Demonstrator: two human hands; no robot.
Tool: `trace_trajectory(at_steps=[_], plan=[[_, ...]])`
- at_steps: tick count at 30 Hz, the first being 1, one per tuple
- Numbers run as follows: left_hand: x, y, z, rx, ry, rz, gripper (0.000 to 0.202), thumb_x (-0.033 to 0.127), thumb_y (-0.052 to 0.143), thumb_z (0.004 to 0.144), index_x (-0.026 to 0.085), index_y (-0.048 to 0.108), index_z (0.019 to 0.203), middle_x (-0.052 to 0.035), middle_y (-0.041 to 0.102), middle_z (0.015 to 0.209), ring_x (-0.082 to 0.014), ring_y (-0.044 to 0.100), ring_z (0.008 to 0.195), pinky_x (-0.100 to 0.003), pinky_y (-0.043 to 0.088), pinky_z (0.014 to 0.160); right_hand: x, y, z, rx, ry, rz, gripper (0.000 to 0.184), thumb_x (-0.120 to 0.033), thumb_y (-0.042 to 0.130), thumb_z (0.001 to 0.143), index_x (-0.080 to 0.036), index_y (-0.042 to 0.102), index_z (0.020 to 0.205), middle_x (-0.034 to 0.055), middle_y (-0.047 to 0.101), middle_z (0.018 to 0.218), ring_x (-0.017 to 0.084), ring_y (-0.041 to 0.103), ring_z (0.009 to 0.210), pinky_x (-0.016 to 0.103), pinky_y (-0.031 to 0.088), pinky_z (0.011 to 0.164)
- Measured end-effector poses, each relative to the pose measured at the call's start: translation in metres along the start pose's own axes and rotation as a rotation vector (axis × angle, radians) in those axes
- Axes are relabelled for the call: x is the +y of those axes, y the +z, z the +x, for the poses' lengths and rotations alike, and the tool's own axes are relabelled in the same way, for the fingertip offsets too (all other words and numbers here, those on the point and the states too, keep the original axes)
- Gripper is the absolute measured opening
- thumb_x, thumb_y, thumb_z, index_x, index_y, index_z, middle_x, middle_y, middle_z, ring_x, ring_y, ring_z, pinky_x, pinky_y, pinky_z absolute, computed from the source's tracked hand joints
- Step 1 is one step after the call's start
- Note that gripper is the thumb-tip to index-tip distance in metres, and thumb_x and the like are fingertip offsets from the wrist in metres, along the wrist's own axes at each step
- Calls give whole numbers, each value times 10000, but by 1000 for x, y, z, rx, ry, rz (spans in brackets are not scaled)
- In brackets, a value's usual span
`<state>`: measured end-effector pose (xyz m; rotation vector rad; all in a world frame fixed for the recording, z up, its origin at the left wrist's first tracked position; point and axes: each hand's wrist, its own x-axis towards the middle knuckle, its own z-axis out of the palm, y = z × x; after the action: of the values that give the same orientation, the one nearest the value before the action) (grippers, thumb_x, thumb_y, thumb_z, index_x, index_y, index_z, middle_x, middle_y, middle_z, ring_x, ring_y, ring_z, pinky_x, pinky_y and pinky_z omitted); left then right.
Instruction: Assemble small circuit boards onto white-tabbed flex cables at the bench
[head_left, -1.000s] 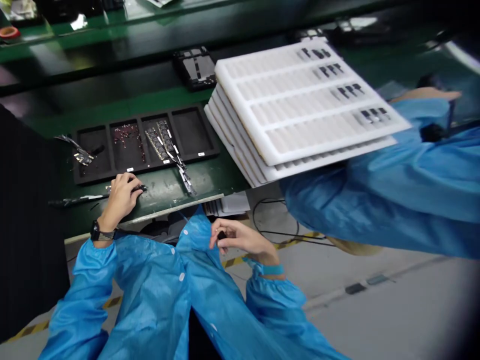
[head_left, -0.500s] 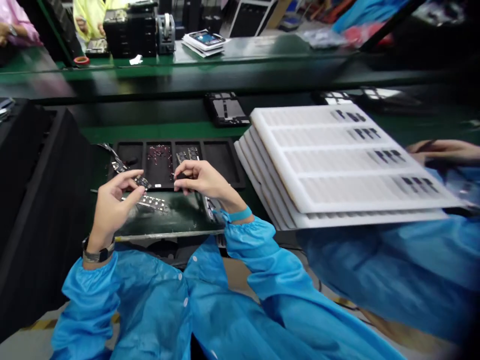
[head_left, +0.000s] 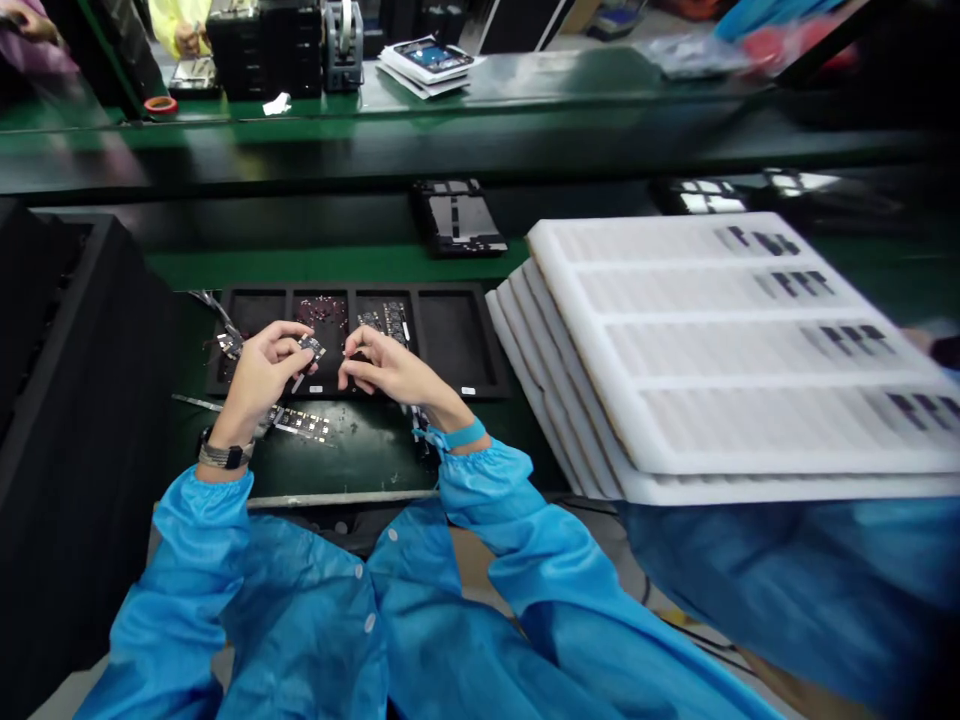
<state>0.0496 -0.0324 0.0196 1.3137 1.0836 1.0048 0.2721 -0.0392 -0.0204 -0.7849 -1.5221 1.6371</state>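
Observation:
My left hand (head_left: pixel 274 368) pinches a small circuit board (head_left: pixel 312 347) between thumb and fingers, above the front edge of a black compartment tray (head_left: pixel 459 340). Close by on the right, my right hand (head_left: pixel 386 368) has its thumb and fingers curled together; whatever they grip is too small to make out. One tray compartment holds tiny reddish parts (head_left: pixel 324 309), and the one beside it holds small circuit boards (head_left: pixel 394 318). A strip of circuit boards (head_left: pixel 301 421) lies on the green bench in front of the tray.
To the right is a stack of white foam trays (head_left: pixel 720 350) with dark pieces in their slots. Black foam trays (head_left: pixel 82 420) stand tall on the left. Behind lies a dark device housing (head_left: pixel 459 218). A co-worker's blue garment (head_left: pixel 765 570) shows at lower right.
My left hand has moved right and slightly up with the circuit board, closer to my right hand. The right hand stays near the tray. The camera view has shifted a little.

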Motion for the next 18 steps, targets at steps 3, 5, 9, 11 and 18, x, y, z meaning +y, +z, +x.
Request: trace_trajectory(at_steps=[3,5,9,11,18], plan=[[-9,7,13,-40,9,-47,329,305,849,732,179,700,997,20,673,666,-141,646,618,-247,471,595,4,-3,0,16,31,6,418,-522,777,915,-232,482,972,2,753,764,84,489,493,217,361,472],[-15,9,19,-52,7,-98,306,289,852,723,187,686,959,19,677,680,-129,622,602,-243,469,587,3,-4,0,47,43,-26,424,-542,791,901,-221,517,941,10,751,772,84,492,487,225,370,467],[-27,11,23,-32,-8,-153,276,259,817,719,208,681,952,39,655,636,-133,606,574,-248,465,579,1,-6,-3,135,28,-143,348,-507,762,930,-207,585,929,7,721,827,93,507,521,253,412,507],[-29,11,21,-31,1,-89,185,255,784,734,200,710,895,23,664,640,-142,617,586,-259,471,591,0,-6,-3,171,3,-208,287,-457,745,946,-205,611,929,3,693,813,123,576,610,278,477,610],[-31,17,13,-126,69,187,211,378,744,821,174,796,837,-41,740,738,-172,634,666,-287,483,627,7,-2,-5,209,10,-261,221,-392,740,945,-229,592,956,2,691,830,189,682,759,351,536,789]])
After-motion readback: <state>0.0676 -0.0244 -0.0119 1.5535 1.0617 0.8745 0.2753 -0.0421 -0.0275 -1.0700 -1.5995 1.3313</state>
